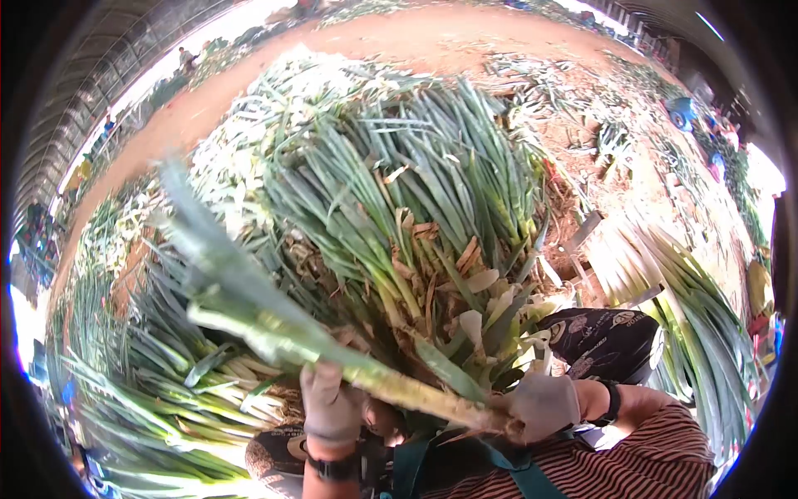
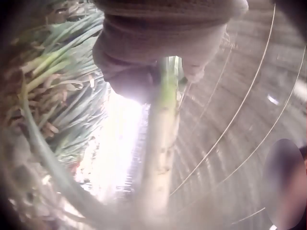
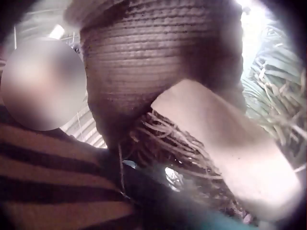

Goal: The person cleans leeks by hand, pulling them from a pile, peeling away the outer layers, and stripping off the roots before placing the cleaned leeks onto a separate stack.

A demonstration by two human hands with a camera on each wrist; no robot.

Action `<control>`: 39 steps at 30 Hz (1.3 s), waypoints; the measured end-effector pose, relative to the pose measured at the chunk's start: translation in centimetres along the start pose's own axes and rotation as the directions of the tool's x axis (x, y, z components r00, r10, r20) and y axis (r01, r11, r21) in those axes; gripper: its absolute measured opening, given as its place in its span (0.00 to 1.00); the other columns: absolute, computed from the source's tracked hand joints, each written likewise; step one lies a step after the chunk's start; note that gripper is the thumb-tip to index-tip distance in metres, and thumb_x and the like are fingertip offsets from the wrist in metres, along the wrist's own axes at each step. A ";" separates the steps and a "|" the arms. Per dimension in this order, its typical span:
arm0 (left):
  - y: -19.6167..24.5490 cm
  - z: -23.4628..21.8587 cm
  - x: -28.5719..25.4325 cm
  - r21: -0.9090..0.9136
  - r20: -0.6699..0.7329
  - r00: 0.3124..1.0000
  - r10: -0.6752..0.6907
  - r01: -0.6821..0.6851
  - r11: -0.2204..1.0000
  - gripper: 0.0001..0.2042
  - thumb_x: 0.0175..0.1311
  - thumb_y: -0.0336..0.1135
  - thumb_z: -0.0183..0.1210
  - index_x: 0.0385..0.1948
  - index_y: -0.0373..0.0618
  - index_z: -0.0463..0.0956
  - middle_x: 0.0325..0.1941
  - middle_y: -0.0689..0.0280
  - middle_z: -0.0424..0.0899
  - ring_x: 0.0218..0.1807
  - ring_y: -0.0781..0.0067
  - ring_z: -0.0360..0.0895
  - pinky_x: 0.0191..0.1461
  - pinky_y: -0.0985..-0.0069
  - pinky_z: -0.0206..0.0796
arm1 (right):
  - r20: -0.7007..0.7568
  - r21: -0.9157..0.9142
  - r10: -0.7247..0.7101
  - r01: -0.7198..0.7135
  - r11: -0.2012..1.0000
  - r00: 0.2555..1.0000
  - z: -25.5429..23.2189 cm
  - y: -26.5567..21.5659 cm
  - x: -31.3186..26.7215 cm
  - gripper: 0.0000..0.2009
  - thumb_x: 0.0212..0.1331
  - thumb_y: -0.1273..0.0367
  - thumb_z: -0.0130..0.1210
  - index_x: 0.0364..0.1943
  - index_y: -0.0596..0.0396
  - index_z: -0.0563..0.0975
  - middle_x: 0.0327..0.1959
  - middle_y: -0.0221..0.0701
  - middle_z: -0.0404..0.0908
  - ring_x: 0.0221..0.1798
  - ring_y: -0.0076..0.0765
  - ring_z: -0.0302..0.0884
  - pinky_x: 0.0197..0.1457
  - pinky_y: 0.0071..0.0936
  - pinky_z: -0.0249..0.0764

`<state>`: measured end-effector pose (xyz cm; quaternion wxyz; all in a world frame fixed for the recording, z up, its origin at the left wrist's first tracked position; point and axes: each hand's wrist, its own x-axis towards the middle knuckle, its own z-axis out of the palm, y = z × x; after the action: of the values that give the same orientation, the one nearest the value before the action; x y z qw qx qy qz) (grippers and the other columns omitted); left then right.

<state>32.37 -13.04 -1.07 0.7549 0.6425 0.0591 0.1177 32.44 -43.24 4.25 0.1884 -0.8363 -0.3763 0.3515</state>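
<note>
A long leek (image 1: pixel 399 384) lies slantwise across the person's front, its green leaves toward the upper left and its root end at the right. The gloved left hand (image 1: pixel 331 403) grips it at the lower leaves; in the left wrist view the fingers of that hand (image 2: pixel 158 43) curl round the stalk (image 2: pixel 160 143). At the root end the gloved right hand (image 1: pixel 544 406) holds the leek. In the right wrist view the right hand (image 3: pixel 163 62) is close up, with stringy roots (image 3: pixel 177 143) beneath it and a pale thumb-like shape in front.
A large pile of leeks (image 1: pixel 416 183) stands ahead, with more leeks (image 1: pixel 158 391) at the left and a bundle (image 1: pixel 682 308) at the right. Loose leaves litter the reddish ground (image 1: pixel 416 33). The person's patterned knee (image 1: pixel 603 341) is beside the right hand.
</note>
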 end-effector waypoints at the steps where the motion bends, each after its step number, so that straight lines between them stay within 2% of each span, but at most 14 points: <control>1: -0.1 -0.3 -0.3 -0.120 -0.045 0.998 0.042 -0.047 0.992 0.16 0.70 0.43 0.53 0.47 0.37 0.74 0.41 0.62 0.78 0.41 0.69 0.77 0.43 0.73 0.72 | -0.018 -0.051 -0.048 0.047 0.998 0.999 -0.7 -0.9 -0.3 0.32 0.52 0.49 0.61 0.56 0.55 0.71 0.29 0.45 0.81 0.32 0.50 0.82 0.33 0.40 0.78; 5: 4.0 -0.9 -0.5 -0.247 -0.166 0.964 0.207 -0.243 0.938 0.18 0.69 0.45 0.53 0.48 0.37 0.71 0.45 0.62 0.78 0.41 0.68 0.76 0.43 0.74 0.70 | -0.265 -0.010 -0.140 0.143 0.990 0.954 -4.3 -0.9 1.0 0.37 0.52 0.42 0.59 0.58 0.56 0.69 0.37 0.45 0.80 0.37 0.55 0.80 0.42 0.43 0.77; 6: 4.4 -1.2 -0.6 -0.126 -0.258 0.947 0.191 -0.229 0.965 0.18 0.69 0.44 0.55 0.48 0.37 0.71 0.45 0.62 0.77 0.42 0.67 0.76 0.44 0.74 0.70 | -0.420 -0.024 -0.171 0.177 0.984 0.891 -4.8 -1.2 1.6 0.38 0.52 0.42 0.59 0.58 0.56 0.69 0.38 0.45 0.80 0.37 0.56 0.80 0.43 0.44 0.76; 7: 1.9 -3.9 0.1 0.587 0.005 0.847 0.532 -0.433 0.684 0.17 0.67 0.40 0.59 0.49 0.36 0.71 0.45 0.61 0.78 0.45 0.67 0.76 0.50 0.73 0.70 | -0.516 -0.071 -0.206 0.198 0.978 0.832 -5.0 -1.9 2.9 0.37 0.51 0.43 0.62 0.57 0.58 0.70 0.40 0.43 0.80 0.38 0.52 0.81 0.43 0.41 0.77; 11: 0.5 1.1 -1.1 -0.264 -0.276 0.961 -0.007 -0.069 0.962 0.23 0.58 0.42 0.68 0.48 0.36 0.72 0.46 0.61 0.79 0.47 0.66 0.76 0.56 0.68 0.67 | -0.757 -0.255 -0.346 0.236 0.938 0.554 -2.7 -4.1 12.2 0.34 0.51 0.52 0.66 0.55 0.63 0.71 0.46 0.42 0.80 0.42 0.44 0.82 0.42 0.35 0.77; 17: -1.8 -0.7 -1.0 -0.170 -0.083 0.992 0.093 -0.106 0.980 0.28 0.62 0.50 0.63 0.54 0.34 0.70 0.50 0.58 0.77 0.52 0.64 0.75 0.60 0.68 0.66 | -0.585 0.635 0.035 0.430 0.642 0.810 -0.1 -3.4 16.9 0.21 0.61 0.59 0.60 0.47 0.65 0.76 0.36 0.31 0.80 0.37 0.31 0.81 0.39 0.28 0.76; 19: -4.8 -3.5 -0.4 -0.572 -0.059 0.994 -0.093 0.043 0.819 0.29 0.63 0.50 0.63 0.56 0.34 0.68 0.53 0.57 0.76 0.55 0.63 0.74 0.62 0.67 0.65 | -0.502 0.857 0.012 0.499 -0.128 0.865 1.5 -0.1 19.5 0.12 0.64 0.66 0.58 0.43 0.60 0.78 0.35 0.30 0.82 0.36 0.24 0.79 0.38 0.24 0.75; 24: -2.8 -2.6 1.1 -0.615 -0.042 0.983 0.180 -0.168 0.771 0.27 0.66 0.50 0.59 0.56 0.37 0.66 0.47 0.60 0.75 0.49 0.69 0.73 0.58 0.68 0.68 | -0.507 0.827 0.155 0.530 -0.190 0.848 0.9 0.1 13.6 0.10 0.66 0.63 0.57 0.34 0.55 0.76 0.23 0.22 0.73 0.26 0.17 0.68 0.28 0.22 0.68; 26: -3.4 -4.1 1.5 0.052 -0.223 0.921 0.320 -0.316 0.947 0.23 0.70 0.49 0.54 0.54 0.38 0.68 0.37 0.64 0.74 0.39 0.74 0.72 0.48 0.73 0.71 | -0.571 0.790 -0.005 0.551 0.270 0.821 1.3 1.3 10.4 0.14 0.65 0.62 0.56 0.26 0.56 0.74 0.20 0.23 0.70 0.23 0.21 0.66 0.26 0.25 0.64; 27: -2.3 -4.6 2.5 -0.624 -0.391 0.918 -0.068 -0.211 0.752 0.19 0.73 0.48 0.48 0.51 0.40 0.69 0.30 0.68 0.73 0.31 0.79 0.71 0.41 0.79 0.71 | -0.626 0.636 -0.188 0.635 0.437 0.757 1.9 2.0 9.0 0.14 0.64 0.63 0.58 0.26 0.57 0.75 0.20 0.25 0.71 0.23 0.24 0.67 0.26 0.27 0.64; 29: -2.6 -8.1 3.5 -0.509 -0.556 0.820 -0.136 -0.206 0.836 0.15 0.74 0.48 0.45 0.41 0.46 0.70 0.27 0.73 0.71 0.24 0.82 0.67 0.34 0.83 0.68 | -0.495 0.279 -0.292 0.468 0.838 0.818 2.5 2.7 4.6 0.08 0.54 0.67 0.61 0.26 0.56 0.75 0.21 0.34 0.72 0.24 0.39 0.72 0.27 0.31 0.65; 34: -6.2 -13.7 3.8 -0.517 -0.529 0.825 -0.200 -0.126 0.847 0.16 0.71 0.54 0.49 0.35 0.50 0.71 0.28 0.73 0.72 0.26 0.80 0.68 0.35 0.75 0.68 | 0.124 -0.189 0.352 -0.326 0.926 0.928 -0.2 2.9 -4.3 0.20 0.51 0.58 0.61 0.50 0.43 0.76 0.44 0.31 0.79 0.52 0.44 0.77 0.53 0.44 0.72; 36: -1.7 -5.3 3.1 -0.483 -0.637 0.693 -0.339 -0.016 0.876 0.18 0.68 0.55 0.53 0.39 0.49 0.72 0.29 0.71 0.73 0.28 0.76 0.69 0.37 0.73 0.69 | -0.003 -0.561 0.268 -0.223 0.797 0.963 -1.4 3.5 -5.2 0.28 0.55 0.56 0.59 0.59 0.54 0.70 0.55 0.41 0.74 0.54 0.48 0.77 0.55 0.41 0.73; 39: -6.0 -5.9 4.3 -0.491 -0.540 0.839 -0.073 -0.243 0.836 0.23 0.66 0.58 0.55 0.46 0.47 0.73 0.32 0.69 0.73 0.30 0.74 0.71 0.37 0.75 0.68 | -0.474 -0.164 -0.165 0.097 0.982 0.865 -2.2 2.7 -2.1 0.34 0.52 0.52 0.61 0.59 0.60 0.69 0.55 0.45 0.75 0.54 0.54 0.76 0.53 0.41 0.75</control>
<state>35.70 -7.23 -7.68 0.8511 0.3455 0.2026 0.3396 34.42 -46.71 5.14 0.2435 -0.8808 -0.3958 0.0908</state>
